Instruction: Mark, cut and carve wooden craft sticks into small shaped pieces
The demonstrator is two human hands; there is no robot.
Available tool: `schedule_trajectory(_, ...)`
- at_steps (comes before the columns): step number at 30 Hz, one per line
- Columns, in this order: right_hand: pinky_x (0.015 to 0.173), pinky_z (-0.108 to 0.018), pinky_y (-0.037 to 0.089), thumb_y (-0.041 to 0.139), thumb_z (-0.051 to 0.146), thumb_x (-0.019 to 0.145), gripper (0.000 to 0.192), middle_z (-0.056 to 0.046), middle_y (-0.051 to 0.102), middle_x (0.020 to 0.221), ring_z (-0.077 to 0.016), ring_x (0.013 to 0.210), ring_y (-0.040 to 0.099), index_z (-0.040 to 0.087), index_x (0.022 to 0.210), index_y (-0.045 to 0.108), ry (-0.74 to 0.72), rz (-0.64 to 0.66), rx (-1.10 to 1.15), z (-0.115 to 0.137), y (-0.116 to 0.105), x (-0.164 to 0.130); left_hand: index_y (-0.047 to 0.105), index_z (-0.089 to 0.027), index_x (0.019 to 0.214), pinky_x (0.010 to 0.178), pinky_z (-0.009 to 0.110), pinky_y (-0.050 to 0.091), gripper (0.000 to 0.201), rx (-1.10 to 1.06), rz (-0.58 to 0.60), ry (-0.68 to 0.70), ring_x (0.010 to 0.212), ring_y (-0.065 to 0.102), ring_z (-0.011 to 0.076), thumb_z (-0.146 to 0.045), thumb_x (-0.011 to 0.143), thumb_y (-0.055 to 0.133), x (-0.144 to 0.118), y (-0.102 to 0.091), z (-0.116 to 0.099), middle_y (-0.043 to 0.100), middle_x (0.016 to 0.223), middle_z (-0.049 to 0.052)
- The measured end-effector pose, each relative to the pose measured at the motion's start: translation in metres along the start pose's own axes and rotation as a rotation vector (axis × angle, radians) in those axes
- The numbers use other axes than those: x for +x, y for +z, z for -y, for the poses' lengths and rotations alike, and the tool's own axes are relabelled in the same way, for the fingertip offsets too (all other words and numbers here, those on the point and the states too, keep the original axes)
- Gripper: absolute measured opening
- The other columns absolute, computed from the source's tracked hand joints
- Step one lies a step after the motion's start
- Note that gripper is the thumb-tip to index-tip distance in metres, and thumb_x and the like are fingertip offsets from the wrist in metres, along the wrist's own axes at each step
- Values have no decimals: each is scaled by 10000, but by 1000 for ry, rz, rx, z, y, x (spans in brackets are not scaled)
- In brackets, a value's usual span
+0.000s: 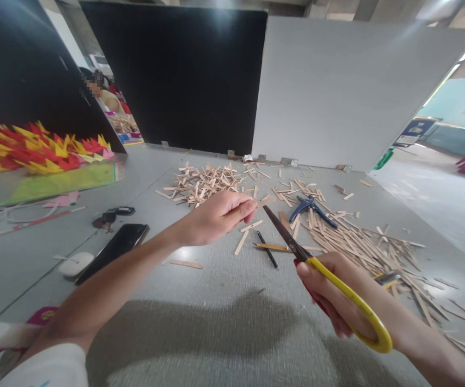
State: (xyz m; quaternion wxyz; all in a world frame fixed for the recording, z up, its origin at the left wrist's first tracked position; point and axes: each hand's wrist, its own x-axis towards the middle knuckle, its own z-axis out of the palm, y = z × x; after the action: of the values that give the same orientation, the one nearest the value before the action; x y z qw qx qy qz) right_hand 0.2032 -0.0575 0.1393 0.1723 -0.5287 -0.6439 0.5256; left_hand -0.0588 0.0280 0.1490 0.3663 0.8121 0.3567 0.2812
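Note:
My left hand (216,217) pinches a short wooden stick (265,201) between thumb and fingers, held above the grey table (216,322). My right hand (337,295) grips yellow-handled scissors (297,250), whose dark blades point up and left toward the stick's tip without touching it. Below the blades lie a few loose sticks (242,241), a black pen (267,250) and a yellow pencil (273,246).
Piles of wooden sticks lie at the back centre (204,185) and along the right (361,244). Blue pliers (309,207) rest among them. A black phone (115,250), keys (111,216) and a white mouse (75,264) sit left. Red-yellow paper shapes (35,148) and upright boards (337,86) stand behind.

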Motion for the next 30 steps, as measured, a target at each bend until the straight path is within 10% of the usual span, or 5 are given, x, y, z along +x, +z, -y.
schedule_trajectory(7,361,-193,364,653,897,806,737,78,388,436,-83,349,443,249,602,367,25,-33,3,-2,2,3,509,-208,754,464,241,257,475,-253,-1,-73,494,305,100,-454,1140,384,2,5,5,350,610,-52)
schedule_trajectory(13,369,-203,364,657,903,803,747,82,361,429,-78,354,411,254,593,353,9,-7,29,3,3,0,521,-200,1044,648,291,542,101,-608,-41,-111,690,641,155,-207,1091,432,3,11,1,592,777,-7)
schedule_trajectory(30,384,-192,360,643,948,760,773,85,369,454,-72,382,403,249,613,348,47,-15,41,0,8,7,468,-216,1065,684,336,659,19,-561,-12,-62,813,778,218,-212,1083,464,2,20,3,744,865,45)
